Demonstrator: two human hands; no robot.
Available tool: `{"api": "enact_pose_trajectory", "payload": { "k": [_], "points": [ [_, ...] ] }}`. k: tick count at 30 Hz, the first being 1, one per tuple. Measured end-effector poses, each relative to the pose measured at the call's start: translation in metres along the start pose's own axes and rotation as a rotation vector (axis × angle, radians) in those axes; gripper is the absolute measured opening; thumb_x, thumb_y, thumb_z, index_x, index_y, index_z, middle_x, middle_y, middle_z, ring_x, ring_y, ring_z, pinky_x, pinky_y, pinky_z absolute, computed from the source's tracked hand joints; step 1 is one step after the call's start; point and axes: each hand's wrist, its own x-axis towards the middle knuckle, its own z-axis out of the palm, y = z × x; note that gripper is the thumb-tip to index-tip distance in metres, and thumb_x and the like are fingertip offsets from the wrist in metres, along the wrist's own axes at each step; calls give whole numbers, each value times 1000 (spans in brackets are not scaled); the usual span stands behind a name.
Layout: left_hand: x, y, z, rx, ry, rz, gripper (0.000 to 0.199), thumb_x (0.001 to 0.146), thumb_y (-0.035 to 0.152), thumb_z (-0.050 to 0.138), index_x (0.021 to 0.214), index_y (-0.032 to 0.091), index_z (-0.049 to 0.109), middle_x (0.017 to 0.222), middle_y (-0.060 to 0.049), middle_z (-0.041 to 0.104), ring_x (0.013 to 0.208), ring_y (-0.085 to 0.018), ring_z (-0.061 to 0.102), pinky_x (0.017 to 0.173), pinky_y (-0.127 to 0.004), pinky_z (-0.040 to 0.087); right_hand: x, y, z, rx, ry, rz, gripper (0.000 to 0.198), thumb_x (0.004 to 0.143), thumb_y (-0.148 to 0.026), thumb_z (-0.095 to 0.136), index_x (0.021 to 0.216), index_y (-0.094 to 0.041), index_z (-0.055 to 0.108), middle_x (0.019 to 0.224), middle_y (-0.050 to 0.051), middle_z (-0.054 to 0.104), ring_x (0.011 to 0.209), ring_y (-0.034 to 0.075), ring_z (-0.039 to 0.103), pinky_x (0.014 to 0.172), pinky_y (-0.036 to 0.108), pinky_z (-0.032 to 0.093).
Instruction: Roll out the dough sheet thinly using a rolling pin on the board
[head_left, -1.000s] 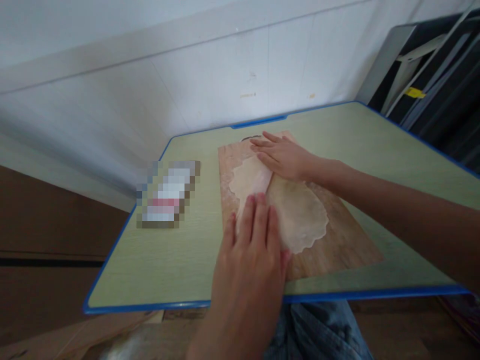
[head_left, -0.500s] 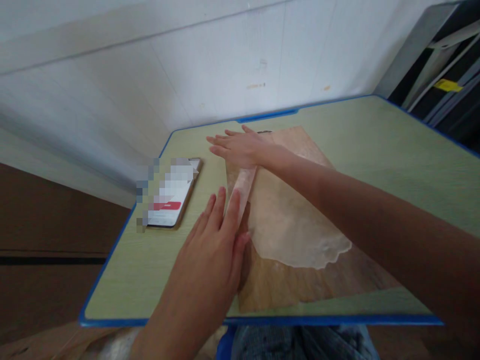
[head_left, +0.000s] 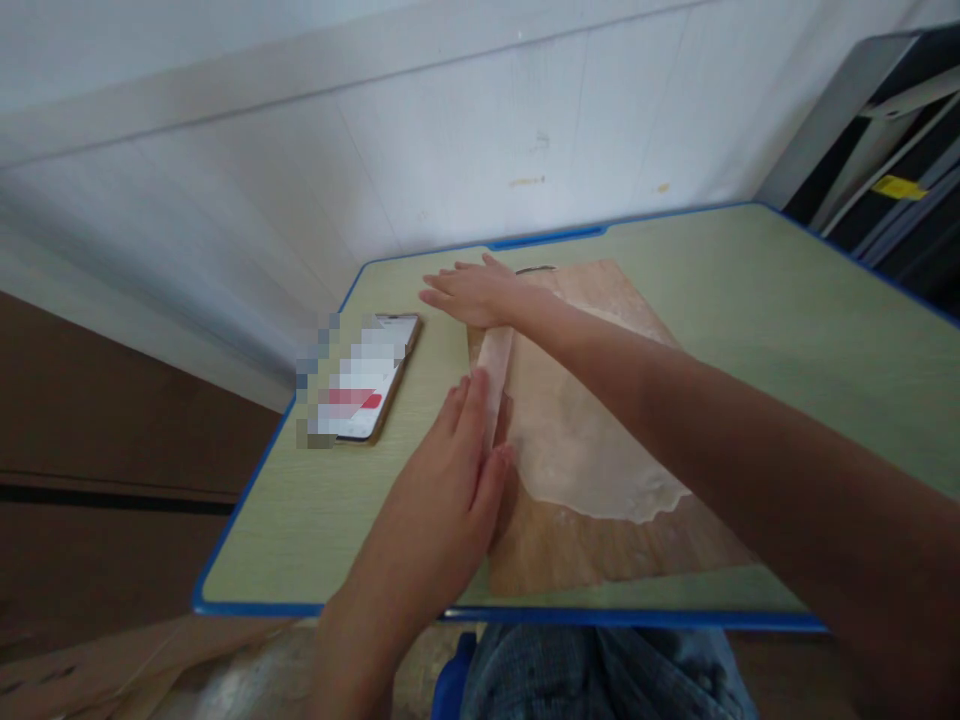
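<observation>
A thin pale sheet of dough (head_left: 592,450) lies on a wooden board (head_left: 555,555). Along its left side runs a narrow pale roll (head_left: 496,365); whether a pin is inside it I cannot tell. My right hand (head_left: 472,292) rests flat over the roll's far end, palm down with fingers stretched out to the left. My left hand (head_left: 450,465) lies against the near part of the roll, its fingers extended and close together and the thumb apart. My right forearm crosses above the dough and hides part of it.
A phone (head_left: 375,380) lies left of the board on a pale green table (head_left: 750,290) with a blue edge. Behind the table stands a white wall (head_left: 465,150). Dark folded items with a yellow tag (head_left: 900,187) are at the far right.
The view has shifted slightly. My left hand's fingers have drawn closer together on the roll. The right hand still lies flat over the far end.
</observation>
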Motion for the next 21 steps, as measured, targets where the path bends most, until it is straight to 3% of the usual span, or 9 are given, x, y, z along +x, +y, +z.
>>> {"api": "enact_pose_trajectory", "payload": {
  "k": [4, 8, 11, 13, 15, 17, 21],
  "points": [
    [1, 17, 6, 160, 30, 70, 60, 95, 30, 41, 148, 7, 23, 155, -20, 25, 142, -28, 28, 112, -47, 34, -29, 25, -2, -74, 10, 3, 50, 98, -41, 28, 135, -16, 52, 142, 13, 51, 133, 34, 42, 108, 61, 26],
    [-2, 35, 18, 391, 92, 167, 63, 91, 31, 50, 144, 2, 32, 153, -20, 29, 140, -33, 30, 109, -47, 39, -68, 44, -5, -136, 26, -61, 40, 97, -25, 33, 122, -12, 62, 138, 13, 56, 139, 28, 33, 113, 51, 23],
    [-5, 40, 26, 465, 100, 246, 54, 95, 29, 41, 142, 5, 36, 152, -15, 34, 141, -28, 31, 111, -47, 36, -114, 50, -6, -115, 137, 78, 47, 98, -27, 25, 118, -7, 63, 143, 21, 47, 139, 33, 33, 107, 58, 32],
    [-6, 35, 28, 467, 80, 301, 52, 98, 33, 34, 143, 7, 35, 153, -13, 33, 142, -27, 30, 113, -51, 32, -149, 51, -5, -66, 270, 205, 46, 99, -30, 26, 113, -10, 65, 143, 19, 48, 136, 34, 38, 105, 62, 32],
    [-7, 24, 25, 441, 36, 361, 56, 99, 38, 31, 145, 6, 30, 154, -15, 30, 143, -28, 27, 112, -53, 32, -183, 51, -5, -72, 340, 162, 42, 98, -31, 30, 110, -10, 65, 134, 19, 57, 130, 33, 46, 107, 61, 31],
    [-7, 12, 16, 410, 11, 401, 58, 99, 40, 31, 146, 7, 27, 153, -17, 31, 143, -29, 26, 110, -55, 33, -210, 50, -4, -61, 345, 100, 39, 97, -34, 36, 107, -11, 65, 130, 20, 60, 124, 32, 53, 105, 57, 37],
    [2, -2, -9, 341, 101, 383, 45, 99, 33, 33, 137, 13, 43, 148, -16, 41, 139, -27, 35, 112, -53, 31, -232, 47, -2, 0, 320, 34, 36, 94, -38, 43, 111, -13, 63, 131, 20, 59, 121, 31, 56, 101, 52, 46]
  ]
}}
